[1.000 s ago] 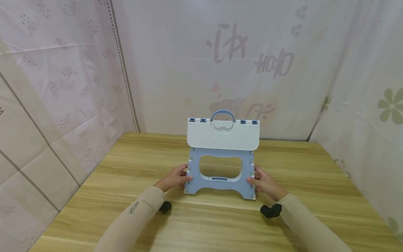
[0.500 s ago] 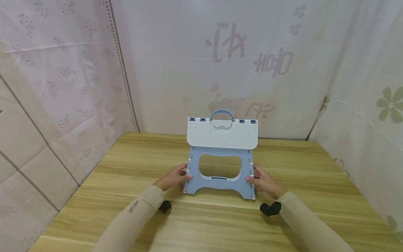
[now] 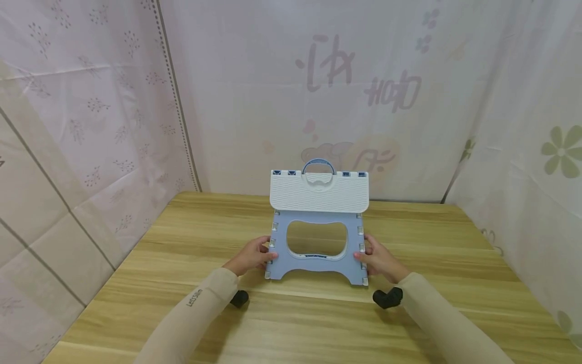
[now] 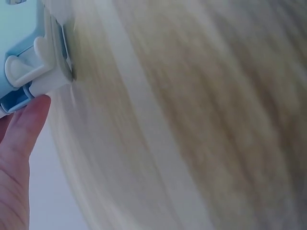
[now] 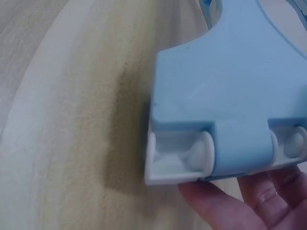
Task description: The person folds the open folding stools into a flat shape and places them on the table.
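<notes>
A folding step stool (image 3: 319, 216), with a white textured top and light blue leg panels, stands upright at mid-table in the head view. Its blue carry handle (image 3: 319, 163) sticks up above the top. On the stool's left side edge, my left hand (image 3: 250, 257) grips low down, thumb on the front of the leg panel. My right hand (image 3: 381, 259) grips the opposite edge at a similar height. A blue and white hinge corner of the stool (image 5: 211, 96) fills much of the right wrist view, fingers below it. Only a stool corner (image 4: 33, 62) and part of the hand show in the left wrist view.
The wood-grain table (image 3: 309, 328) extends in front and to both sides. Patterned cloth curtains (image 3: 254, 101) hang behind it and at the left and right. A black wrist-worn piece (image 3: 388, 298) sits under the right sleeve, another (image 3: 239, 298) under the left.
The stool's right side has shifted slightly left, along with my right hand, and its top looks a little narrower. My left hand stays almost in the same place.
</notes>
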The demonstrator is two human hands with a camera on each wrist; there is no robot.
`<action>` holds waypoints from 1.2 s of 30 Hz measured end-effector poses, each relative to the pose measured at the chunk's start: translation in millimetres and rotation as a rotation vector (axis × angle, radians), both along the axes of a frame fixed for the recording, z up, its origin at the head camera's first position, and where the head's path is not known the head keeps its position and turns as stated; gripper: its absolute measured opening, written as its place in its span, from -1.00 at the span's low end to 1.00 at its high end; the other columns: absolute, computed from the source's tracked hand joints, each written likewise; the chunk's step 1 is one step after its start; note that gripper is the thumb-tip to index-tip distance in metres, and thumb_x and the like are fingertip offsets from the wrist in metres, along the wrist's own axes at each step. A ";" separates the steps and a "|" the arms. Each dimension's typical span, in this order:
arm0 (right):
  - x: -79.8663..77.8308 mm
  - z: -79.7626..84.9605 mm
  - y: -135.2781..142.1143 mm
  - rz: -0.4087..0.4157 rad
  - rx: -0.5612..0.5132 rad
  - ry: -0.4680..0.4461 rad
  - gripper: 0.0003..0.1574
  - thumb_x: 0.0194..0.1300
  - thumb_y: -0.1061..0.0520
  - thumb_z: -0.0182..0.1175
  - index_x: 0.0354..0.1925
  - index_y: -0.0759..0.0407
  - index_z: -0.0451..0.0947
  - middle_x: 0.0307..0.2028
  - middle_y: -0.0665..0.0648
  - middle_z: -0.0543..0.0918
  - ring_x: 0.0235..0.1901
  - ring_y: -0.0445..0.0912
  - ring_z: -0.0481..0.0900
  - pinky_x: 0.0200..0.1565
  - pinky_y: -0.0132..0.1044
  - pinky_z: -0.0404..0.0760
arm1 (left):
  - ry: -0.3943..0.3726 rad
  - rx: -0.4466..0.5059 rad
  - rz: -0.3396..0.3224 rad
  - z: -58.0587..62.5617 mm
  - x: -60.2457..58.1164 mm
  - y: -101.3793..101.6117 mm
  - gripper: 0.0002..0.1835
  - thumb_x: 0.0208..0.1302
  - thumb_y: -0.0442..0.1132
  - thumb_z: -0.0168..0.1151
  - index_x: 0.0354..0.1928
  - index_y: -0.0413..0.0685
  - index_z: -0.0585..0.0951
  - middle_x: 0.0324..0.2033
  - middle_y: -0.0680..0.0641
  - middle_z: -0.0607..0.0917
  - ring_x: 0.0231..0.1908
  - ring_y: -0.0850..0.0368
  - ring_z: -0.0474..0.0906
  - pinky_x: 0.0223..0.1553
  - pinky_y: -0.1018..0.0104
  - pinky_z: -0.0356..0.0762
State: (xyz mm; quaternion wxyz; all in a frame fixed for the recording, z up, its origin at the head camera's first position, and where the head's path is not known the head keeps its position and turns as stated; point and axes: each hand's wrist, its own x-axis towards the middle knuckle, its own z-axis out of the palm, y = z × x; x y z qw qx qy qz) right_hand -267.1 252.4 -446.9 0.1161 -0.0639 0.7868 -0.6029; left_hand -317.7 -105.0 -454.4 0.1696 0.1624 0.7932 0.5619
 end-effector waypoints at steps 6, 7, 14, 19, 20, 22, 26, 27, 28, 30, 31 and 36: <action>-1.0 2.2 -2.0 -0.024 0.018 -0.014 -0.21 0.43 0.26 0.08 0.40 0.39 -0.13 -0.02 0.45 0.57 -0.07 0.12 0.61 -0.14 0.22 0.59 | -0.002 -0.020 0.078 1.2 1.1 3.1 -0.55 0.28 -0.41 0.25 0.18 -0.33 0.40 -0.27 -0.28 0.66 -0.33 0.04 0.64 -0.34 0.08 0.66; -1.2 2.3 -2.0 -0.022 0.020 -0.015 -0.21 0.43 0.26 0.08 0.40 0.39 -0.12 0.00 0.48 0.56 -0.06 0.14 0.61 -0.14 0.23 0.59 | -0.002 -0.020 0.078 0.9 0.7 3.1 -0.55 0.28 -0.41 0.25 0.18 -0.33 0.40 -0.28 -0.28 0.66 -0.33 0.04 0.64 -0.34 0.08 0.66; -3.0 3.2 -2.1 -0.023 0.034 -0.019 -0.22 0.43 0.25 0.07 0.40 0.39 -0.11 0.01 0.49 0.55 -0.07 0.13 0.61 -0.14 0.21 0.60 | -0.018 -0.042 0.080 5.6 -0.4 4.7 -0.55 0.30 -0.40 0.23 0.19 -0.33 0.39 -0.26 -0.29 0.66 -0.31 0.00 0.65 -0.29 0.00 0.66; -2.9 6.1 -2.8 -0.024 0.033 -0.031 -0.19 0.43 0.23 0.09 0.41 0.40 -0.13 -0.01 0.43 0.57 -0.07 0.11 0.61 -0.13 0.25 0.58 | -0.041 -0.078 0.101 7.8 -2.5 6.8 -0.56 0.28 -0.41 0.25 0.18 -0.30 0.41 -0.29 -0.27 0.66 -0.32 0.01 0.65 -0.31 0.02 0.67; -2.9 6.5 -3.2 -0.026 0.031 -0.034 -0.19 0.43 0.23 0.09 0.41 0.40 -0.13 -0.01 0.43 0.57 -0.07 0.11 0.61 -0.13 0.25 0.58 | -0.043 -0.086 0.102 7.9 -3.0 7.0 -0.56 0.28 -0.41 0.26 0.17 -0.30 0.41 -0.29 -0.26 0.66 -0.33 0.01 0.64 -0.32 0.03 0.67; -3.7 6.8 -3.5 -0.032 0.026 -0.046 -0.20 0.43 0.24 0.08 0.41 0.39 -0.13 -0.01 0.44 0.56 -0.08 0.11 0.61 -0.12 0.25 0.57 | -0.049 -0.087 0.100 7.6 -4.8 7.3 -0.56 0.28 -0.41 0.26 0.17 -0.31 0.41 -0.29 -0.27 0.66 -0.33 0.02 0.64 -0.32 0.03 0.67; -7.1 6.2 -3.2 -0.041 0.035 -0.058 -0.21 0.43 0.24 0.08 0.41 0.38 -0.11 -0.02 0.45 0.54 -0.11 0.09 0.62 -0.13 0.24 0.59 | -0.050 -0.076 0.080 6.1 -9.2 6.6 -0.57 0.28 -0.41 0.25 0.16 -0.34 0.40 -0.30 -0.28 0.67 -0.35 0.04 0.63 -0.35 0.04 0.66; -8.0 6.0 -3.0 -0.039 0.039 -0.061 -0.22 0.44 0.23 0.07 0.41 0.38 -0.11 -0.02 0.45 0.53 -0.12 0.09 0.62 -0.14 0.22 0.59 | -0.051 -0.071 0.077 5.7 -9.9 6.5 -0.56 0.28 -0.42 0.25 0.16 -0.35 0.40 -0.31 -0.28 0.67 -0.35 0.03 0.64 -0.35 0.04 0.66; -8.5 6.0 -3.4 -0.043 0.046 -0.065 -0.23 0.44 0.23 0.07 0.41 0.37 -0.10 -0.04 0.44 0.52 -0.14 0.08 0.62 -0.14 0.21 0.60 | -0.053 -0.072 0.076 5.3 -10.6 6.1 -0.56 0.28 -0.42 0.25 0.16 -0.36 0.40 -0.32 -0.28 0.67 -0.36 0.04 0.64 -0.36 0.05 0.66; -9.0 6.3 -4.2 -0.042 0.064 -0.069 -0.24 0.45 0.22 0.06 0.40 0.37 -0.09 -0.06 0.42 0.51 -0.15 0.08 0.62 -0.15 0.19 0.61 | -0.055 -0.078 0.077 4.7 -11.5 5.7 -0.56 0.29 -0.41 0.25 0.17 -0.35 0.40 -0.34 -0.26 0.67 -0.39 0.04 0.63 -0.37 0.06 0.66; -8.9 6.7 -4.7 -0.038 0.070 -0.071 -0.24 0.45 0.22 0.05 0.41 0.38 -0.10 -0.06 0.42 0.50 -0.15 0.08 0.62 -0.15 0.19 0.61 | -0.060 -0.081 0.082 4.7 -11.7 5.6 -0.55 0.28 -0.41 0.25 0.18 -0.35 0.40 -0.35 -0.25 0.66 -0.40 0.04 0.63 -0.38 0.07 0.66; -9.5 8.5 -5.1 -0.047 0.062 -0.084 -0.23 0.45 0.20 0.06 0.42 0.35 -0.10 -0.06 0.42 0.47 -0.12 0.15 0.61 -0.15 0.23 0.59 | -0.062 -0.101 0.086 5.8 -13.0 6.7 -0.56 0.30 -0.39 0.24 0.19 -0.33 0.41 -0.35 -0.23 0.64 -0.40 0.04 0.63 -0.38 0.08 0.66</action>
